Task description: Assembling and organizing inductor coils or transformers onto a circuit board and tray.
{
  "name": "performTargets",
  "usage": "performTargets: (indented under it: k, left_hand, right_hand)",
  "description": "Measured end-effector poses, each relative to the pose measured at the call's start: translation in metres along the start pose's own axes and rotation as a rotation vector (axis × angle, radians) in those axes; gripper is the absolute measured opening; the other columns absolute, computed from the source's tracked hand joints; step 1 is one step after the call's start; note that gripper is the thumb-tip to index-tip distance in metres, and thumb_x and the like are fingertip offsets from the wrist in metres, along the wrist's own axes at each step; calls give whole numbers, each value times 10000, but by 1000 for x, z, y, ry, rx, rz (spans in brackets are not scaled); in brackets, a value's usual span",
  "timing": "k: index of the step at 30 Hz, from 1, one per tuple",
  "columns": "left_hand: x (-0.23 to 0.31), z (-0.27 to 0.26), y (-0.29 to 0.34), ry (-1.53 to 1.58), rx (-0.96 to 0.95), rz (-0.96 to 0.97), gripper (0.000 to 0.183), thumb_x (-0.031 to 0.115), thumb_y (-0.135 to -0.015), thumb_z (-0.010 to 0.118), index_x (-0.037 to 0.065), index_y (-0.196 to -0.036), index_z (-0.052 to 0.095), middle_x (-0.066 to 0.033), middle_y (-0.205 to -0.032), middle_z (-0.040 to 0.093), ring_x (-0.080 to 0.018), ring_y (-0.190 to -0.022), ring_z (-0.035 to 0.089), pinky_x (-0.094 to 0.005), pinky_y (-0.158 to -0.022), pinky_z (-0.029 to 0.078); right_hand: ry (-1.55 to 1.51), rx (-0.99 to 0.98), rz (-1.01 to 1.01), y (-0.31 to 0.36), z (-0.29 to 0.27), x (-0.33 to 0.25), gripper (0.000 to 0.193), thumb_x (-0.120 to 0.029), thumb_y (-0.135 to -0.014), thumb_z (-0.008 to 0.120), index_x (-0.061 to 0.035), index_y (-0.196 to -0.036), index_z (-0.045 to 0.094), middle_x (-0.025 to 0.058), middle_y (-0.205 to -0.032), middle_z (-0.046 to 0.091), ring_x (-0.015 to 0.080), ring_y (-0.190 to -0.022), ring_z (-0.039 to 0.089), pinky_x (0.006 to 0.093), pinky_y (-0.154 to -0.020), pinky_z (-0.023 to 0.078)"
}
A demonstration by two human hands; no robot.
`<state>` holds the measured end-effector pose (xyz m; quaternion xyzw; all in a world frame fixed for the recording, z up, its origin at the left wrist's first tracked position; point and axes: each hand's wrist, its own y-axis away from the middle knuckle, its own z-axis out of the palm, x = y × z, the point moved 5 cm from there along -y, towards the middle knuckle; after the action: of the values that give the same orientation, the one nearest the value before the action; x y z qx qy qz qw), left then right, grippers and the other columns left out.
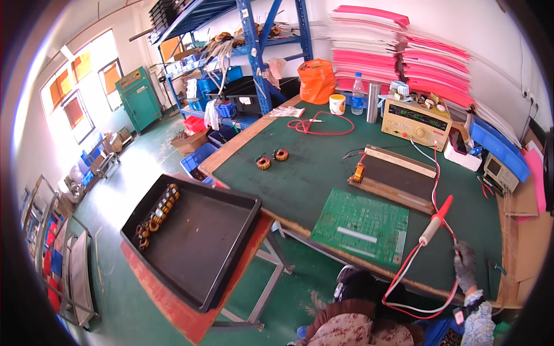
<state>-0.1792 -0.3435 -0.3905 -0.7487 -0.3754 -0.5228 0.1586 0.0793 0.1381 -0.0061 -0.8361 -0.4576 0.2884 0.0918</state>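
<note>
Head view, from its lower edge upward: the frame cut off my patterned clothing [352,330] and the speckled sleeve [479,326]. My right hand [465,266], in a grey glove, was at the red-and-white cable [402,274], fingers curled together; I couldn't tell whether they pinched it or only touched it. My left hand fell outside the picture, its fingers unknown to me. The red-tipped rod [435,222] slanted between my glove and the green circuit board [363,225]. Off to my left, copper coils [164,207] overlapped too much to count in the black tray [190,230]. Beyond the board, one coil [359,173] stood at the wooden fixture [398,160]. Farther back, the power supply [415,124] partly hid pink and white sheets [369,63].
</note>
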Motion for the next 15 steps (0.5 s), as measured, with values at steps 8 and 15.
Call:
performTargets:
  k: [8,15]
  left_hand:
    - [-4,-2,-124,6,-181,-117,402,347,-885,541,60,-1167,552,-136,-1032,623,-284,-983,575,-363,-868,442]
    - [26,11,-218,0,-389,-228,404,344,-885,543,59,-1171,547,-124,-1033,622,-267,-979,575,-354,-863,445]
  right_hand:
    - [93,12,264,-18,-24,27,209,-163,-733,491,-44,-899,537,157,-1016,540,313,-972,489,404,-910,345]
    - [181,-186,393,-27,-22,23,220,-222,-849,446,-40,-961,494,192,-1106,470,342,-1055,441,447,-951,306]
